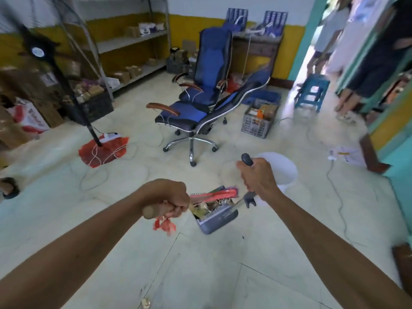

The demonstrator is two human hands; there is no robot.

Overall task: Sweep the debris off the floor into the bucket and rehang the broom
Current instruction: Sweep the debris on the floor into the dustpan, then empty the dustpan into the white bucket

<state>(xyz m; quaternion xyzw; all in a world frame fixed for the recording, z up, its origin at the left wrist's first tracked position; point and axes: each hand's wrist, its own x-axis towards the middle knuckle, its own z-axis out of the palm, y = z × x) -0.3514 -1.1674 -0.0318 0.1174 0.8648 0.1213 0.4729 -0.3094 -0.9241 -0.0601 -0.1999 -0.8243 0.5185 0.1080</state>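
My left hand (171, 199) is closed around the wooden end of the broom handle, with a red string loop dangling under it. The broom (214, 194) has a red head and coloured bristles that rest inside the grey-blue dustpan (219, 216). Debris (208, 206) of paper scraps lies in the pan. My right hand (258, 177) grips the dustpan's long grey handle. The white bucket (283, 168) stands on the floor just behind my right hand, partly hidden by it.
Two blue office chairs (196, 108) stand ahead. A fan pole on a red mesh bag (103, 150) is at left, shelves and boxes behind it. A grey crate (259, 121), a blue stool (312, 92) and a person's legs are at right. Cables and a scrap (146, 303) lie on the floor.
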